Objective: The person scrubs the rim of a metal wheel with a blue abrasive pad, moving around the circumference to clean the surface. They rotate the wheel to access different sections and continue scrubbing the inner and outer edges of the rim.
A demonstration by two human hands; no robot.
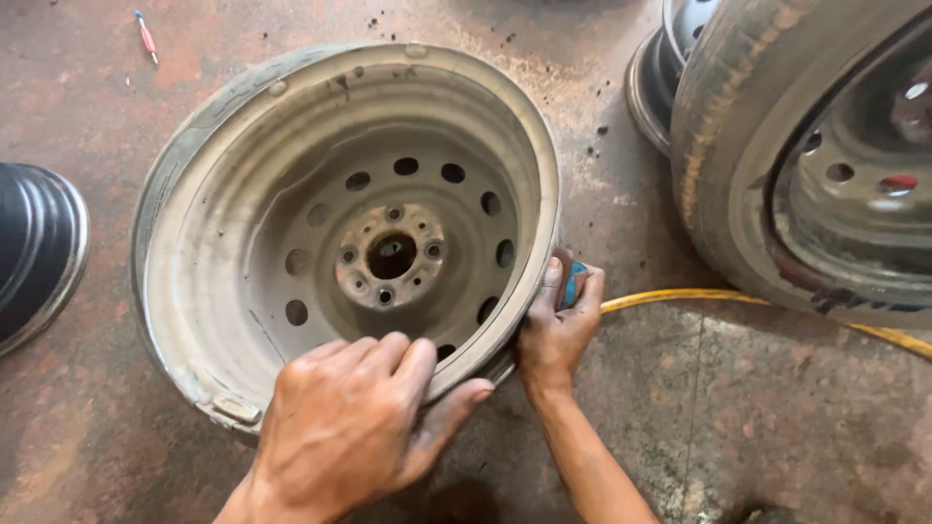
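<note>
Stained concrete floor (738, 408); a bare steel rim (349, 243) lies tilted on it. The left hand (349, 427) clamps the rim's near lip. The right hand (558, 325) presses what looks like a teal pad (573, 283) to the rim's right edge. The pad could slip, scraping knuckles. A tyred wheel (806, 155) stands right of the rim, with a yellow hose (680, 297) beside it.

bare steel rims (349, 243) — 3 | tyred wheel (806, 155) — 1 | yellow hose (680, 298) — 1 | hands (340, 427) — 2

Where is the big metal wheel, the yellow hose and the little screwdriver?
steel wheel rim (291, 194), head view, on its inner barrel.
yellow hose (680, 296), head view, on its curved stretch.
screwdriver (146, 37), head view, on its red handle.
</note>
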